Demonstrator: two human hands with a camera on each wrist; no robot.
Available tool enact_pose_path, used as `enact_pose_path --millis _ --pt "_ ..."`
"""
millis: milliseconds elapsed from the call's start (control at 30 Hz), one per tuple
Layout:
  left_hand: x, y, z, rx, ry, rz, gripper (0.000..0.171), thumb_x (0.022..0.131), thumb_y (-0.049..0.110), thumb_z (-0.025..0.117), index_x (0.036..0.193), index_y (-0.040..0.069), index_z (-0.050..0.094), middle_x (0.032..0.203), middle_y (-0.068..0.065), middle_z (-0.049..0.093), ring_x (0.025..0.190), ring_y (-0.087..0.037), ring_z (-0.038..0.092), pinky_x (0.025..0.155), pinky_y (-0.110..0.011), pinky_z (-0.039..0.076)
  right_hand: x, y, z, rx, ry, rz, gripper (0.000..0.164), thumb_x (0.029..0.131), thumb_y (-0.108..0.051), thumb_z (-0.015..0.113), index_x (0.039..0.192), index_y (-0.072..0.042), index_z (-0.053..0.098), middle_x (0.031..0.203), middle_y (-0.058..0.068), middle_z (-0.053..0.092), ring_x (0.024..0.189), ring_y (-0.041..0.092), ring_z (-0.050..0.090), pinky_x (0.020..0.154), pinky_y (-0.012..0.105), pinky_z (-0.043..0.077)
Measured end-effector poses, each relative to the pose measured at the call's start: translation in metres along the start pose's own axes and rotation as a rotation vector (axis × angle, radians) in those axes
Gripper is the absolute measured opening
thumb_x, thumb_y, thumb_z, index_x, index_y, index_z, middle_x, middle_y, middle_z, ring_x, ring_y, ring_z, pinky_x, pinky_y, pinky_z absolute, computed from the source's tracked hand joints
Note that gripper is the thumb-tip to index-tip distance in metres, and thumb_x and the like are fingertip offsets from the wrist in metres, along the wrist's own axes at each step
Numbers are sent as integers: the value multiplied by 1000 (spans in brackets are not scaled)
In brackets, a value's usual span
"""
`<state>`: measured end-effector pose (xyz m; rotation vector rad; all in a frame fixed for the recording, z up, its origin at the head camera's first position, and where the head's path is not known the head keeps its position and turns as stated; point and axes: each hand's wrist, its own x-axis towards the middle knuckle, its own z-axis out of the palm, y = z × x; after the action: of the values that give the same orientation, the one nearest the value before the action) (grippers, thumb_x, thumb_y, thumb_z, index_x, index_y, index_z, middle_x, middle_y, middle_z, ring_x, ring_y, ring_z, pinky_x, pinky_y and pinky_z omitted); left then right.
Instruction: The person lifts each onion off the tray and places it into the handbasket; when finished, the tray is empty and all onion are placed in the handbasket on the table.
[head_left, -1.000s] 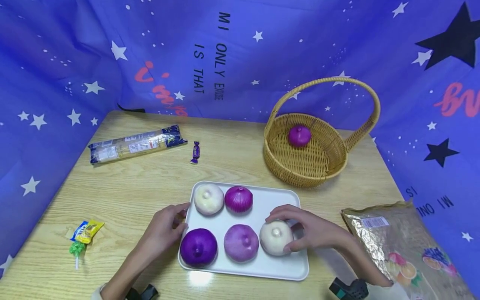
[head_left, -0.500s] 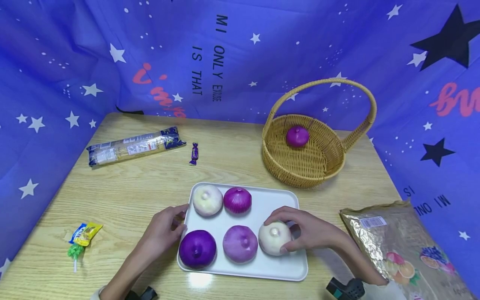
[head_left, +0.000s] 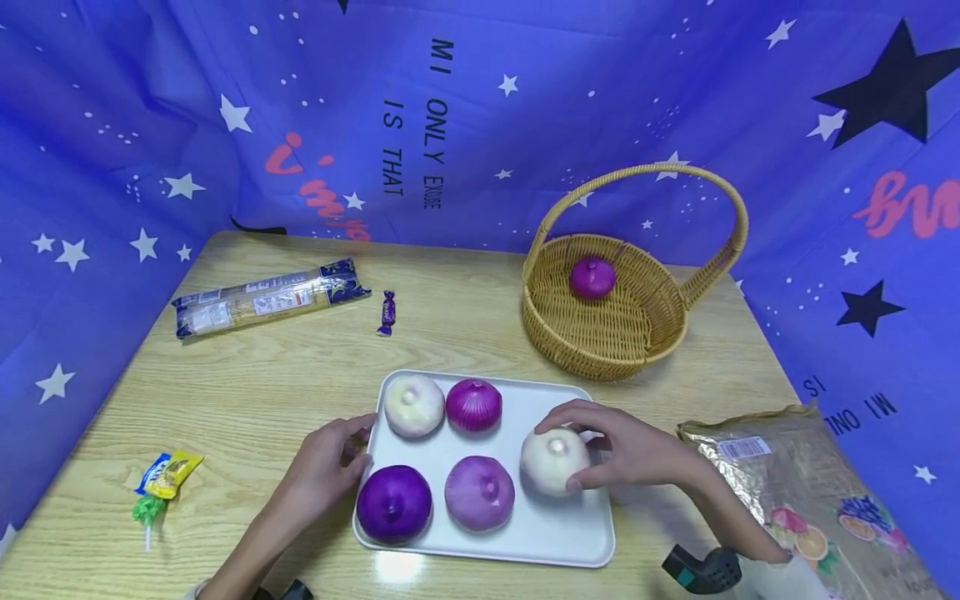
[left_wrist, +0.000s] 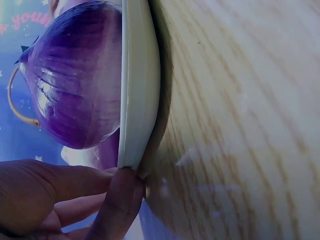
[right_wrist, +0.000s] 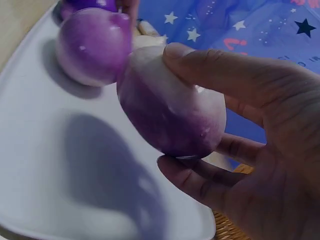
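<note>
My right hand [head_left: 630, 450] grips a white onion [head_left: 551, 467] between thumb and fingers over the right part of a white tray [head_left: 540, 537]. In the right wrist view, the onion's purple-tinged underside [right_wrist: 175, 117] hangs clear of the tray, its shadow falling below. My left hand [head_left: 324, 467] pinches the tray's left rim, thumb and fingers on the edge in the left wrist view. Also on the tray sit a dark purple onion [head_left: 394, 504], a light purple onion [head_left: 480, 493], another white onion [head_left: 414, 406] and a magenta onion [head_left: 474, 406].
Behind the tray to the right stands a wicker basket [head_left: 555, 337] with a purple onion [head_left: 592, 278] inside. A long clear packet [head_left: 270, 298], a purple candy [head_left: 387, 313], wrapped sweets [head_left: 172, 475], a green lollipop [head_left: 148, 508] and a gold bag [head_left: 795, 475] lie around.
My right hand has lifted the white onion slightly off the tray. My left hand stays on the tray's edge.
</note>
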<state>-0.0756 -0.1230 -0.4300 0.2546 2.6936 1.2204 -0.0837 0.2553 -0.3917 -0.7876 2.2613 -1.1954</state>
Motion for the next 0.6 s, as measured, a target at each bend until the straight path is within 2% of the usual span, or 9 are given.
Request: enact_pose_path --millis 367,500,600 --pt "0 -1 0 -15 1 5 54 69 -6 66 120 5 53 91 -6 58 68 -9 56 55 -16 47 4 -8 -28 47 38 -34 60 69 -16 74 123 -15 46 122 0 45 106 23 47 83 37 46" --pt "-1 -1 0 -13 5 7 54 69 -6 66 120 5 53 91 -6 58 68 -9 56 56 -16 47 6 -13 -41 102 57 -45 60 70 -10 72 124 -14 46 123 2 45 108 23 47 87 37 45" --pt "-1 -1 0 -10 8 9 54 68 -6 66 120 4 53 91 -6 59 68 -8 56 56 -16 47 7 -14 -51 166 88 -20 60 71 -6 71 124 -14 45 124 5 45 111 24 46 90 37 42"
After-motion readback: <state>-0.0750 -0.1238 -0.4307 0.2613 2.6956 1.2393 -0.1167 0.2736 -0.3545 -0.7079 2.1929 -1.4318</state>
